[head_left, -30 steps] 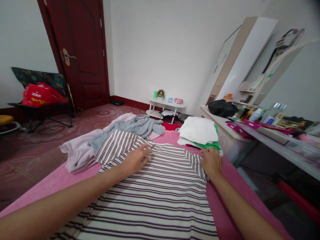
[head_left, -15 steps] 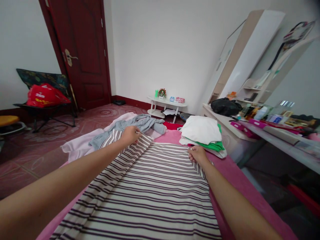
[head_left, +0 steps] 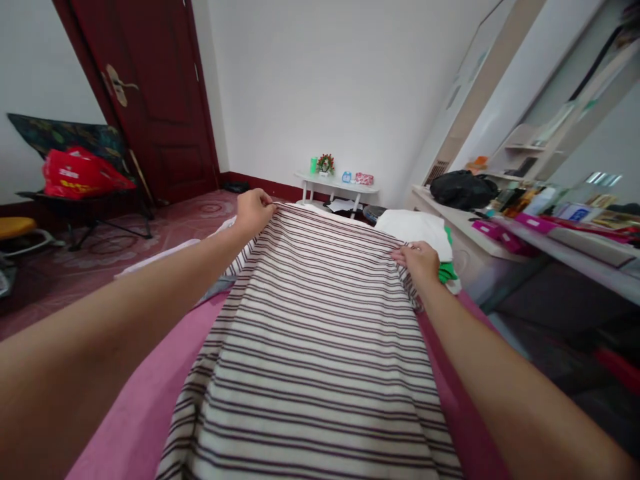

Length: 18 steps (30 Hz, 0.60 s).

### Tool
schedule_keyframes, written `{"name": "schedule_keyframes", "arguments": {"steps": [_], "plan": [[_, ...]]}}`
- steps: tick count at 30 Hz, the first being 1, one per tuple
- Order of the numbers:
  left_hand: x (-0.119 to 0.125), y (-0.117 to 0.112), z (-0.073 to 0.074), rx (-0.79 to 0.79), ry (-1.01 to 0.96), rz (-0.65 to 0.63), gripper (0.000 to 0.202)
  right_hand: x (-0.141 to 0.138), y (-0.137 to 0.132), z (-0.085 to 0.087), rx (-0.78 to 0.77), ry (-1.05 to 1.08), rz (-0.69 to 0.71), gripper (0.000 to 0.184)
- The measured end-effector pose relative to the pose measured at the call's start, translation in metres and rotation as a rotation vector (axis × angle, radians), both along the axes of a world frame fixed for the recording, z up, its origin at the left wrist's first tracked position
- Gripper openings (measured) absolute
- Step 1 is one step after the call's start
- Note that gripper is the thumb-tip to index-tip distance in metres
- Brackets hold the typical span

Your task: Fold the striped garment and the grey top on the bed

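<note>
Striped garment (head_left: 320, 320), far edge held up over a pink-covered surface (head_left: 145, 407).
From where I stand, the left grip (head_left: 254, 212) pinches the edge near its left end, the right grip (head_left: 421, 261) near its right. Folded white cloth (head_left: 417, 225) lies just beyond. Outward: low white table (head_left: 336, 183) by the wall; red bag (head_left: 83, 177) on a chair (head_left: 65, 133), dark-red door (head_left: 155, 113), left; cluttered table (head_left: 603, 275), right.

First inspector: You are in a home, by appearance a bedroom. Bottles (head_left: 540, 200) crowd the worktop (head_left: 593, 266) to your right, and folded clothes (head_left: 413, 225) lie on a pink cover (head_left: 165, 380) before you.

Second inspector: Agreed. Your left side shows a red bag (head_left: 83, 175) on a folding chair (head_left: 37, 137) near a panelled door (head_left: 150, 100); ahead, a flower ornament (head_left: 326, 163) sits on a low white stand (head_left: 334, 182) near a white wall (head_left: 320, 80).
</note>
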State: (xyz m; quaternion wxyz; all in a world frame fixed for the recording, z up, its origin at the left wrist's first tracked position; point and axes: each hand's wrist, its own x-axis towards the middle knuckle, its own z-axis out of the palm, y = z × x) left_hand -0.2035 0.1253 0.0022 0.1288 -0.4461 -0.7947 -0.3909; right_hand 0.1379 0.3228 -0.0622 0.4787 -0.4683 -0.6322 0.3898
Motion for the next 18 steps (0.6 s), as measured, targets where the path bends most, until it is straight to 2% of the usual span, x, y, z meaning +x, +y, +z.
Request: {"name": "schedule_keyframes", "arguments": {"steps": [2,5,7,9,11,14,16,17,18], "plan": [[0.004,0.009,-0.017,-0.073,0.061,-0.078,0.026,-0.004,-0.003,-0.008,0.001,-0.018,0.065,0.033],[0.016,0.005,-0.051,-0.187,0.075,-0.24,0.049,0.003,-0.02,-0.028,0.006,-0.056,0.186,0.06],[0.027,-0.012,-0.071,-0.25,0.107,-0.364,0.059,0.02,-0.037,-0.042,0.064,-0.109,0.287,0.071],[0.039,-0.042,-0.083,-0.28,0.15,-0.484,0.056,0.045,-0.059,-0.051,0.13,-0.183,0.362,0.072],[0.052,-0.08,-0.085,-0.288,0.17,-0.586,0.047,0.075,-0.084,-0.053,0.166,-0.262,0.377,0.066],[0.076,-0.142,-0.077,-0.372,0.074,-0.778,0.038,0.116,-0.123,-0.047,0.192,-0.431,0.43,0.047],[0.092,-0.182,-0.071,-0.486,-0.057,-0.942,0.041,0.14,-0.148,-0.043,0.196,-0.553,0.52,0.034],[0.099,-0.201,-0.069,-0.55,-0.102,-1.02,0.044,0.151,-0.159,-0.042,0.183,-0.607,0.571,0.033],[0.105,-0.218,-0.069,-0.588,-0.115,-1.045,0.044,0.162,-0.171,-0.042,0.166,-0.651,0.612,0.034]]}}
